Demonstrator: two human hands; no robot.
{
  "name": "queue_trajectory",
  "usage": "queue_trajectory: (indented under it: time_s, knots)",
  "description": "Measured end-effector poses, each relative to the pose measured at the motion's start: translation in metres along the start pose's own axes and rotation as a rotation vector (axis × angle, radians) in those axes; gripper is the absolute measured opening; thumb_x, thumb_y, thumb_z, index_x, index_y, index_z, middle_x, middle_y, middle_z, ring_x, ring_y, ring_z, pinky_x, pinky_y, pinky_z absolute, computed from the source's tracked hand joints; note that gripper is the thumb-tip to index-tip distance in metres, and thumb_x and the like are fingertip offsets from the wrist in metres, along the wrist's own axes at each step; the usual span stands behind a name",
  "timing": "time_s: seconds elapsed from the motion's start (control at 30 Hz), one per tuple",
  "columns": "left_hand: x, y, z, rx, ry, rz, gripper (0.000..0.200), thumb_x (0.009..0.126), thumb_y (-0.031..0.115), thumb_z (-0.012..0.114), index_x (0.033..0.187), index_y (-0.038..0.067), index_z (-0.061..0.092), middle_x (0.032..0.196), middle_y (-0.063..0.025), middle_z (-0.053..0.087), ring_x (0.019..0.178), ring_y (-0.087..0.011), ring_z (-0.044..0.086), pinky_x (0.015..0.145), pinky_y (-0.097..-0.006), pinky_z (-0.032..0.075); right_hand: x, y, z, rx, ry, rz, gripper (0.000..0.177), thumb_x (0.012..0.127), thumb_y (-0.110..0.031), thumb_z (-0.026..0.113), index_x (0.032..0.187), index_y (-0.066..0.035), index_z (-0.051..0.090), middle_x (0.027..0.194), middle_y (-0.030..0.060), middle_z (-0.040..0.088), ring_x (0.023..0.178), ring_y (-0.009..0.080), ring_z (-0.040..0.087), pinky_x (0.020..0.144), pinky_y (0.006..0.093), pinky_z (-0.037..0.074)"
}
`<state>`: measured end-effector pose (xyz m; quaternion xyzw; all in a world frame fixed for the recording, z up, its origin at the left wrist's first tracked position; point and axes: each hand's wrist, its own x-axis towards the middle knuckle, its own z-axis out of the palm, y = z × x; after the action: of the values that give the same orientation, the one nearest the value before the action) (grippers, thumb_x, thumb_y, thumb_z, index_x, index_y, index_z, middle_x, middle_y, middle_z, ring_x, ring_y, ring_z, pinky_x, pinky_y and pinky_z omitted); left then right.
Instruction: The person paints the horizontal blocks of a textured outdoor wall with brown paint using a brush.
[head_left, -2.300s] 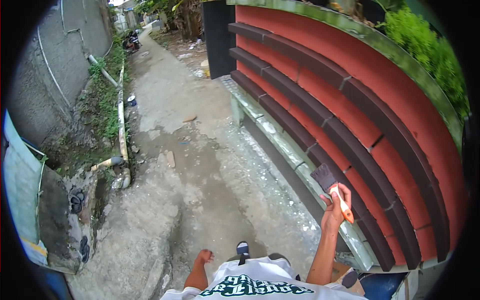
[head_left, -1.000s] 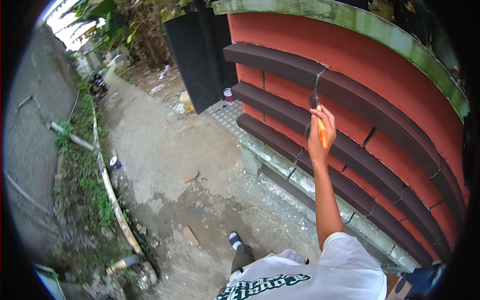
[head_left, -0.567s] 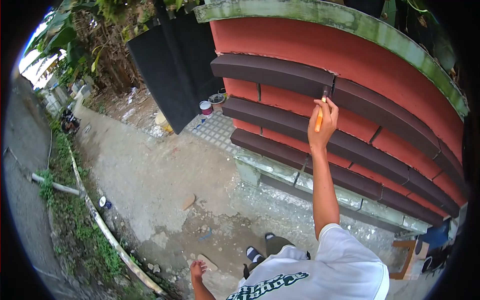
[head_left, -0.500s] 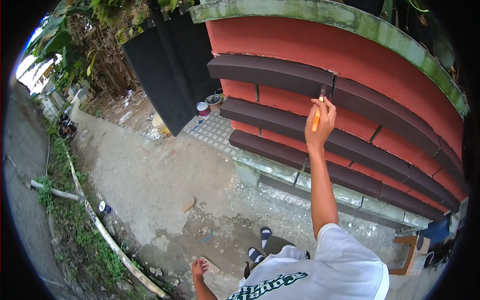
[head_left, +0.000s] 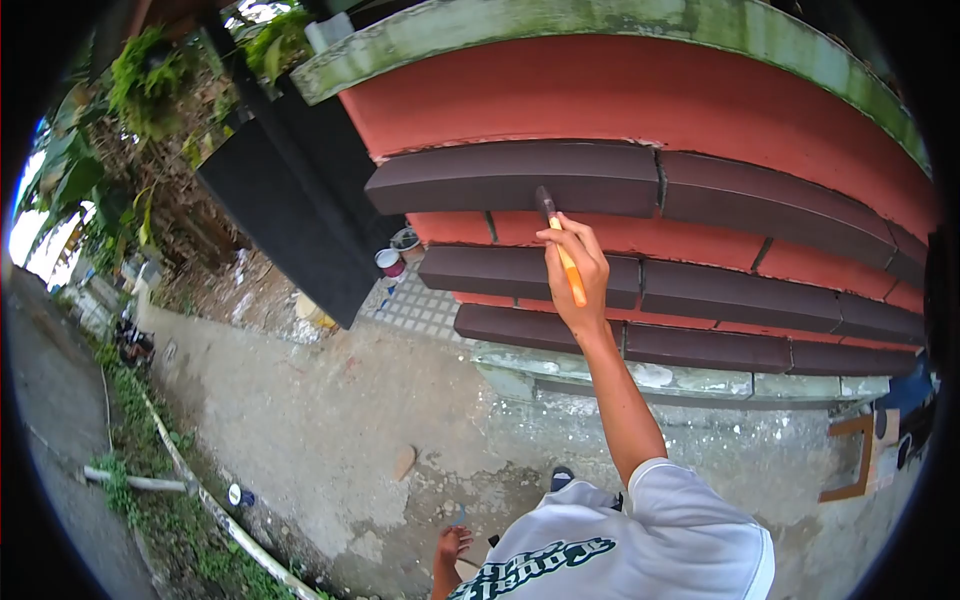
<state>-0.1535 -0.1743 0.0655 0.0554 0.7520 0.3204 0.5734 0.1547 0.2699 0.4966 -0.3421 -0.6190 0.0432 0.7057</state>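
Observation:
My right hand (head_left: 582, 262) is closed around a paintbrush (head_left: 573, 284) with a yellow and orange handle. Its dark bristles meet the front face of the top dark brown ledge (head_left: 450, 185), left of a joint in that ledge. Behind the ledges is a red-painted wall (head_left: 560, 95). Down by my side, my left hand (head_left: 454, 543) hangs empty over the concrete, its fingers loosely apart.
A mossy green coping (head_left: 600, 22) tops the wall, and a pale green base (head_left: 690, 378) runs below. To the left are a black gate panel (head_left: 290, 210), a paint bucket (head_left: 390, 262) and a long pole (head_left: 215, 505). A wooden frame (head_left: 850, 458) lies at right.
My right hand has moved the paintbrush leftward along the top ledge, away from the joint. The view has shifted, and my left hand still hangs low at my side.

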Motion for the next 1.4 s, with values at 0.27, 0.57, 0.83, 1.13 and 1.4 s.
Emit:
queue_trajectory:
  time_s: [0.27,0.57,0.83,1.13,1.4]
  knots:
    - [0.079,0.064,-0.011,0.158,-0.051,-0.142,0.034,0.096,0.026,0.046,0.122,0.01,0.061,0.109,-0.0086,0.07,0.089,-0.0239,0.069,0.075,-0.0397,0.051,-0.004,0.012,-0.074,-0.384,0.259,-0.014,0.019,0.086,0.006,0.062,0.097,-0.003,0.074,0.113,0.0169,0.063,0.11,0.0317,0.065,0.089,0.0403,0.052]
    - [0.143,0.135,0.008,0.301,-0.218,-0.125,0.034,0.094,0.025,0.048,0.121,0.009,0.062,0.109,-0.0085,0.07,0.091,-0.0241,0.068,0.075,-0.0391,0.052,-0.009,0.0,-0.005,-0.139,0.013,-0.011,0.021,0.083,0.003,0.067,0.1,-0.006,0.075,0.116,0.0178,0.066,0.105,0.0321,0.067,0.089,0.0378,0.053]
    - [0.191,0.219,-0.026,0.385,-0.361,-0.031,0.034,0.095,0.027,0.052,0.123,0.009,0.06,0.111,-0.0092,0.07,0.094,-0.0261,0.069,0.076,-0.0393,0.052,-0.004,-0.001,-0.048,-0.598,0.413,0.025,0.021,0.09,0.005,0.061,0.101,-0.006,0.075,0.116,0.0164,0.066,0.107,0.0303,0.068,0.086,0.0374,0.055]
    - [0.264,0.249,-0.11,0.466,-0.576,-0.044,0.039,0.096,0.034,0.052,0.126,0.01,0.059,0.114,-0.0098,0.069,0.095,-0.0273,0.068,0.082,-0.0424,0.052,-0.003,-0.033,0.078,-0.417,0.102,-0.065,0.022,0.083,0.002,0.068,0.103,-0.006,0.075,0.111,0.0163,0.069,0.107,0.0316,0.067,0.089,0.0382,0.055]
    - [0.294,0.265,-0.113,0.515,-0.663,0.053,0.036,0.094,0.033,0.056,0.122,0.01,0.061,0.113,-0.0109,0.07,0.093,-0.0269,0.07,0.079,-0.0419,0.053,0.013,-0.03,0.053,-0.39,0.326,0.149,0.016,0.091,-0.005,0.066,0.106,-0.001,0.073,0.11,0.0138,0.073,0.103,0.0226,0.071,0.089,0.0318,0.054]
